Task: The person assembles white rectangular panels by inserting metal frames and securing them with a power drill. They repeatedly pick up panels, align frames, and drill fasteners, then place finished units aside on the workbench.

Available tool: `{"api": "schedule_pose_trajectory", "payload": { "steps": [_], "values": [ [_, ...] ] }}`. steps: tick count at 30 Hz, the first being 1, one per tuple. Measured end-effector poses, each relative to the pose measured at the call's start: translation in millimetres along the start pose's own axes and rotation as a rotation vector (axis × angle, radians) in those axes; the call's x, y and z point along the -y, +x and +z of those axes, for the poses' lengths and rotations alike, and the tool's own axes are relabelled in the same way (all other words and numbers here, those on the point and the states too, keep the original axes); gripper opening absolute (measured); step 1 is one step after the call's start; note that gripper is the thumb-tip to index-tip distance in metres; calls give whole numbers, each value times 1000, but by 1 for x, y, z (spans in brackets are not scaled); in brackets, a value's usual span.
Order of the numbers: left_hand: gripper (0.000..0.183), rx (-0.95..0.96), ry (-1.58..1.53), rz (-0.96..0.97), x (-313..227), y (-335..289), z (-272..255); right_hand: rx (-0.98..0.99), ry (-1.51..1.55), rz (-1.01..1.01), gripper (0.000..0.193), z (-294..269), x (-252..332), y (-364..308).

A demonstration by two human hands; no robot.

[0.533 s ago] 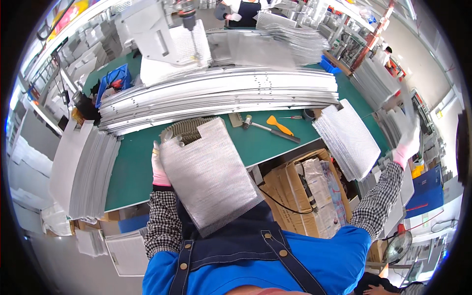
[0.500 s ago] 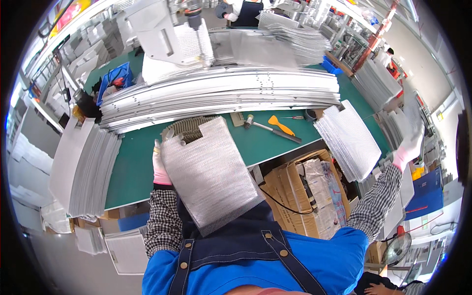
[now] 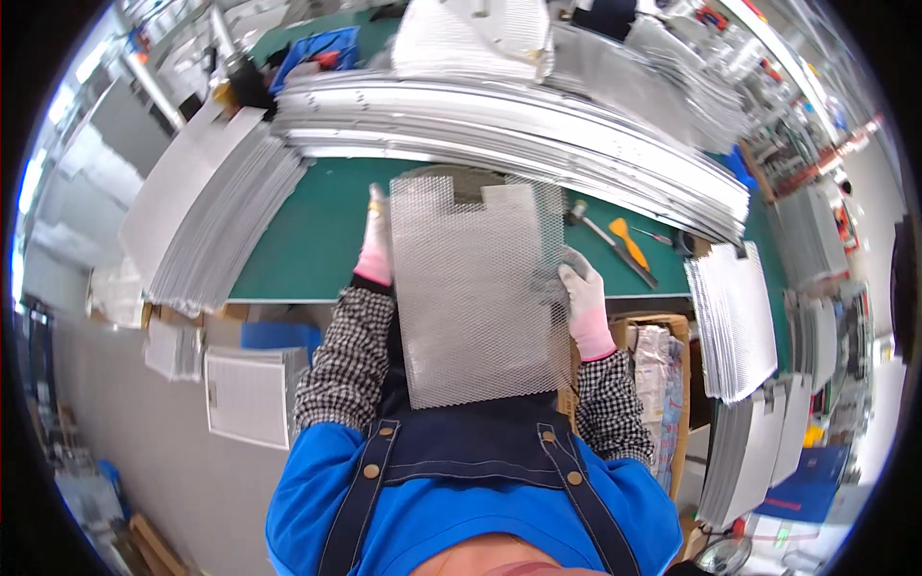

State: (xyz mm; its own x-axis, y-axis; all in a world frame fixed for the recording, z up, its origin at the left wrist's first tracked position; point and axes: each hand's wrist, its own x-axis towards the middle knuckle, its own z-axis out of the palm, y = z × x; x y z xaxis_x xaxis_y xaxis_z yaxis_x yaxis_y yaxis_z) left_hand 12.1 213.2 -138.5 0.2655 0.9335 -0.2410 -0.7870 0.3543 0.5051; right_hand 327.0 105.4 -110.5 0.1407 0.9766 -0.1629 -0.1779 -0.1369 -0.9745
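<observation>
Several silvery expanded-mesh sheets stand tilted in front of me at the table's near edge, with a square notch at the top. My left hand, in a white and pink glove, is closed on their left edge, its fingers partly hidden behind the metal. A see-through mesh sheet overlaps them and juts out to the right. My right hand, gloved the same way, grips that sheet's right edge; some of its fingers show through the mesh.
On the green table lie a hammer, an orange scraper and a thin screwdriver. Long metal strips are piled behind. Sheet stacks stand left and right. An open cardboard box sits below.
My right hand has come in from the far right with a mesh sheet and laid it over those at my left hand. The view has shifted, and the held sheets stand straighter.
</observation>
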Motion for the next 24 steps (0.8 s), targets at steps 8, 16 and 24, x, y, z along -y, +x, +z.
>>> {"api": "schedule_pose_trajectory", "payload": {
  "steps": [8, 16, 24],
  "values": [
    [103, 213, -140, -10, -4, -5, 11, 79, -65, 71, 38, 18, 4, 8],
    [89, 356, -252, -41, 1, 1, 5, 62, -236, -14, 38, 13, -11, 17],
    [122, 359, 3, 230, -41, -17, 26, 261, -736, -111, 82, -4, 0, 30]
  ]
}}
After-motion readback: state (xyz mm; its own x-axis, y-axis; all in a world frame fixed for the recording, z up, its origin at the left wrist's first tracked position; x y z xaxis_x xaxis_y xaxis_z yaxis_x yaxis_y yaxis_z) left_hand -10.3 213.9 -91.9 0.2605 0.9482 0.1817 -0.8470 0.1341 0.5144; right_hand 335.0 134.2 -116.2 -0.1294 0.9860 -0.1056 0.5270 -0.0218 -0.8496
